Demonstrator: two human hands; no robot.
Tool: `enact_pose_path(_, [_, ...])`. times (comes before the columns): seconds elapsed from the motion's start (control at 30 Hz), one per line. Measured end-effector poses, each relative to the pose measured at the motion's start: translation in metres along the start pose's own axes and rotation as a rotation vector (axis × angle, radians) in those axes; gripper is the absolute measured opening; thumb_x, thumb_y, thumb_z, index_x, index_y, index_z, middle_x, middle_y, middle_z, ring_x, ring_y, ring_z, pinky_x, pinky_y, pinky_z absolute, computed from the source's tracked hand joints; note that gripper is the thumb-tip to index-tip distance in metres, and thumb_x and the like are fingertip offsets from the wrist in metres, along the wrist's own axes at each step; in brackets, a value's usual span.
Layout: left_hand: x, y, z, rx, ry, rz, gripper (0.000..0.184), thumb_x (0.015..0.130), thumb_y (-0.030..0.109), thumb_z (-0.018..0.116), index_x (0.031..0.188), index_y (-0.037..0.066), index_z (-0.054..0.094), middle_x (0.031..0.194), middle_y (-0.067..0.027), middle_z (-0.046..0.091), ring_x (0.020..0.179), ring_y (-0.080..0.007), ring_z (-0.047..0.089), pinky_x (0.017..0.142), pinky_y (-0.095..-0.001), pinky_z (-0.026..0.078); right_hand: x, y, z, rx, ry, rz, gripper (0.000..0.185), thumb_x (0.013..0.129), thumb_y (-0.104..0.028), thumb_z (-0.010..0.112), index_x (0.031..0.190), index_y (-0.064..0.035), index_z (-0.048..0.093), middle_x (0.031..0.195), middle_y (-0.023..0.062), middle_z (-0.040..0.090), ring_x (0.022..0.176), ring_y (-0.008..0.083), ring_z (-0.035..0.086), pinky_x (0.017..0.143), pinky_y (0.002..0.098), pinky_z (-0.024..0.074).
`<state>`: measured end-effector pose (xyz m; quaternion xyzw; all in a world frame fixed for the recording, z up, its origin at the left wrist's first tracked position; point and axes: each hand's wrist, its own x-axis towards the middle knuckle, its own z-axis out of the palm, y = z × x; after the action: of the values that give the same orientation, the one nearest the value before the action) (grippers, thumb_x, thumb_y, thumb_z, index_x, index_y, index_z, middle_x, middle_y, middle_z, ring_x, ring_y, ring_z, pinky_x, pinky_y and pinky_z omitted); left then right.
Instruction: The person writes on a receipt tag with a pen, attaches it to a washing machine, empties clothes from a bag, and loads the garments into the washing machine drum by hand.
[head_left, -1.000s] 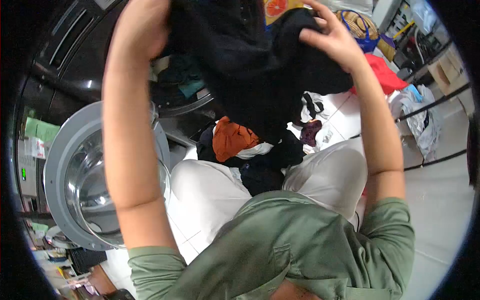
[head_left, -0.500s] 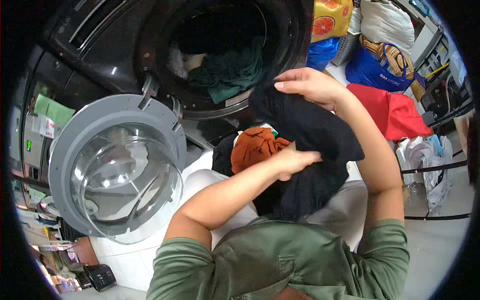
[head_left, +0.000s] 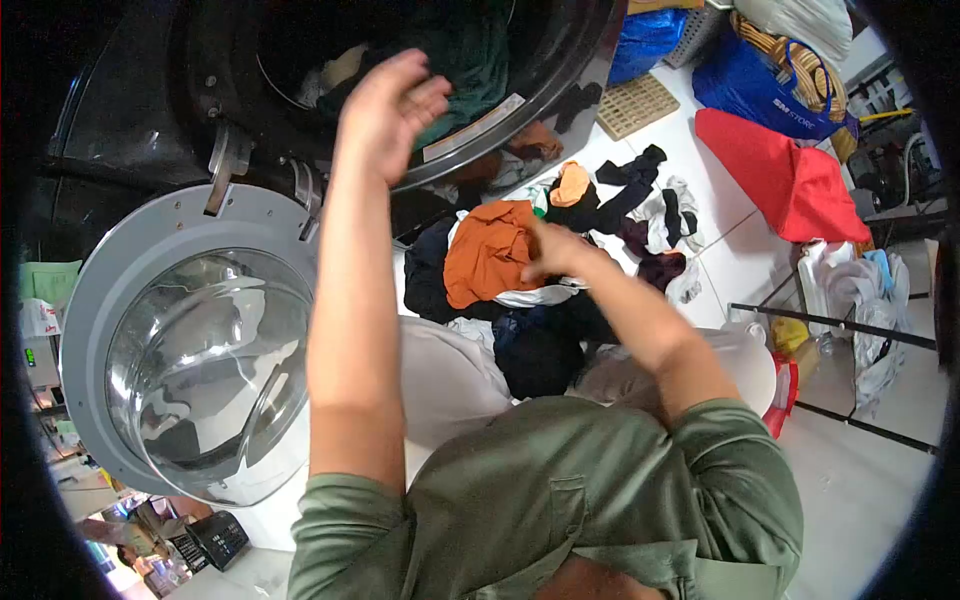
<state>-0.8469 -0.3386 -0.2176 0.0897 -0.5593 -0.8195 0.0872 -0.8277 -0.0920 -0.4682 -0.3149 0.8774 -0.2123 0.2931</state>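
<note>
My left hand [head_left: 395,115] is raised in front of the washing machine's drum opening, fingers apart, holding nothing. Behind it, a dark green garment [head_left: 475,65] lies inside the drum. My right hand [head_left: 558,250] is at the right edge of a rust-orange garment [head_left: 488,255], its fingers curled on the cloth, slightly blurred. That garment rests on a pile of laundry between my knees. Black clothing [head_left: 425,270] shows at the pile's left, and dark cloth [head_left: 540,355] lies nearer my body.
The round glass door [head_left: 215,360] stands open at left. Socks and small clothes [head_left: 640,190] lie scattered on the white tiles. A red cloth [head_left: 790,180], a blue bag [head_left: 745,85] and a tan plastic grate [head_left: 640,105] are at right. A dark-barred rack [head_left: 850,325] stands at far right.
The black garment that both hands held is out of them. My left hand has risen toward the drum; my right hand has come down to the rust-orange garment. The view has shifted.
</note>
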Motion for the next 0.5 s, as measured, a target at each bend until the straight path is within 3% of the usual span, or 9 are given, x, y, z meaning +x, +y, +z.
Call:
enact_pose_path(0.13, [-0.033, -0.035, -0.018, 0.692, -0.224, -0.193, 0.052, 0.089, 0.038, 0.062, 0.127, 0.003, 0.054, 0.123, -0.0133, 0.058, 0.110, -0.0228, 0.059, 0.093, -0.0355, 0.047, 0.027, 0.022, 0.043, -0.330, -0.389, 0.055, 0.044, 0.072, -0.029, 0.070, 0.109, -0.0048, 0.065, 0.102, 0.0232, 0.065, 0.094, 0.0314, 0.064, 0.081, 0.0402, 0.0502])
enact_pose_path(0.17, [-0.033, -0.032, -0.022, 0.858, -0.320, -0.127, 0.057, 0.088, 0.041, 0.064, 0.129, 0.003, 0.053, 0.125, -0.0138, 0.057, 0.113, -0.0226, 0.057, 0.096, -0.0348, 0.045, 0.014, -0.014, -0.026, -0.155, -0.369, 0.031, 0.022, 0.074, -0.012, 0.062, 0.094, -0.0054, 0.069, 0.095, 0.0193, 0.068, 0.086, 0.0305, 0.066, 0.075, 0.0394, 0.0520])
enact_pose_path(0.23, [-0.029, -0.040, -0.021, 0.670, -0.453, 0.036, 0.080, 0.078, 0.042, 0.074, 0.139, 0.002, 0.040, 0.130, -0.0164, 0.053, 0.120, -0.0243, 0.050, 0.102, -0.0334, 0.039, -0.036, -0.076, -0.153, 0.335, -0.098, -0.148, 0.016, 0.079, -0.012, 0.064, 0.093, -0.0050, 0.069, 0.086, 0.0057, 0.069, 0.080, 0.0167, 0.063, 0.077, 0.0319, 0.0508])
enact_pose_path(0.27, [-0.023, -0.050, -0.019, 0.626, -0.531, 0.157, 0.087, 0.075, 0.039, 0.077, 0.142, 0.002, 0.034, 0.132, -0.0181, 0.050, 0.123, -0.0242, 0.048, 0.102, -0.0323, 0.038, -0.035, -0.074, -0.187, 0.545, 0.033, -0.477, 0.013, 0.081, -0.013, 0.066, 0.092, -0.0065, 0.068, 0.083, 0.0025, 0.066, 0.080, 0.0130, 0.061, 0.078, 0.0293, 0.0497])
enact_pose_path(0.3, [-0.022, -0.058, -0.012, 0.578, -0.611, 0.272, 0.095, 0.073, 0.037, 0.080, 0.145, 0.002, 0.028, 0.135, -0.0199, 0.046, 0.125, -0.0240, 0.046, 0.103, -0.0313, 0.037, -0.056, -0.098, -0.225, 0.571, 0.219, -0.680, 0.018, 0.083, -0.015, 0.068, 0.097, -0.0049, 0.067, 0.086, 0.0040, 0.065, 0.082, 0.0130, 0.061, 0.080, 0.0288, 0.0493])
enact_pose_path(0.33, [-0.040, -0.052, 0.017, 0.598, -0.606, 0.134, 0.111, 0.067, 0.032, 0.084, 0.148, 0.003, 0.014, 0.143, -0.0219, 0.036, 0.131, -0.0261, 0.039, 0.105, -0.0309, 0.035, -0.059, -0.103, -0.249, 0.741, 0.309, -0.775, 0.027, 0.082, -0.018, 0.070, 0.104, -0.0037, 0.063, 0.098, 0.0043, 0.064, 0.091, 0.0138, 0.060, 0.085, 0.0301, 0.0481])
enact_pose_path(0.37, [-0.037, -0.075, 0.025, 0.913, -0.565, 0.189, 0.095, 0.067, 0.024, 0.083, 0.143, 0.002, 0.031, 0.135, -0.0202, 0.048, 0.125, -0.0257, 0.047, 0.102, -0.0304, 0.038, -0.059, -0.108, -0.271, 0.904, 0.400, -0.874, 0.037, 0.081, -0.021, 0.071, 0.111, -0.0025, 0.059, 0.109, 0.0046, 0.063, 0.101, 0.0146, 0.060, 0.090, 0.0313, 0.0470])
enact_pose_path(0.43, [-0.055, -0.077, 0.074, 0.745, -0.490, 0.146, 0.059, 0.072, 0.020, 0.079, 0.123, 0.001, 0.054, 0.120, -0.0126, 0.061, 0.112, -0.0228, 0.056, 0.097, -0.0343, 0.043, -0.088, -0.162, -0.294, 1.048, 0.447, -0.978, 0.020, 0.092, -0.004, 0.056, 0.111, -0.0012, 0.060, 0.099, 0.0060, 0.062, 0.086, 0.0137, 0.060, 0.075, 0.0248, 0.0489])
enact_pose_path(0.5, [-0.052, -0.083, 0.083, 0.639, -0.392, 0.040, 0.049, 0.076, 0.016, 0.075, 0.119, 0.000, 0.057, 0.116, -0.0124, 0.063, 0.110, -0.0221, 0.057, 0.094, -0.0343, 0.044, -0.090, -0.158, -0.298, 0.992, 0.558, -1.014, 0.022, 0.091, -0.003, 0.059, 0.112, -0.0026, 0.058, 0.104, 0.0050, 0.060, 0.093, 0.0130, 0.059, 0.081, 0.0242, 0.0478])
